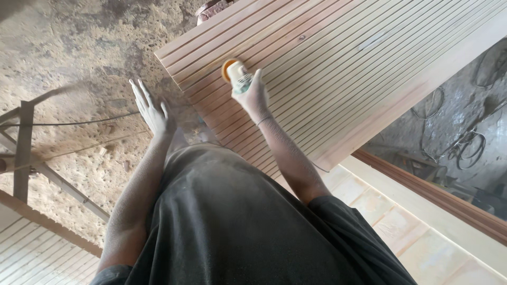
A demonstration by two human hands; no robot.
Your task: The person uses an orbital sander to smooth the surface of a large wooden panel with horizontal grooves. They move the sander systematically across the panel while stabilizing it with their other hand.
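Right hand [252, 96] has its fingers wrapped tight round a small power sander [236, 75], white body with an orange pad. The pad sits flat against the grooved wooden panel [338, 79], near the panel's end edge. A grip that far down the body looks like it's there to keep the pad flush across the ridges rather than tipping into a groove.

Left hand [151, 112] holds nothing. Its fingers are spread wide and straight, out past the panel's edge over the sawdust-covered floor [68, 53]. I can't tell if it touches anything; to me it reads as a balance thing.

Both forearms are coated in fine dust, as is the dark shirt [232, 221]. A thin cable [74, 122] runs across the floor off beyond the left fingers, with a metal frame [24, 153] further out. On the far side from the right hand, more planks [422, 211] lie stacked under the panel, and wire loops [470, 148] lie in the dirt beyond them.
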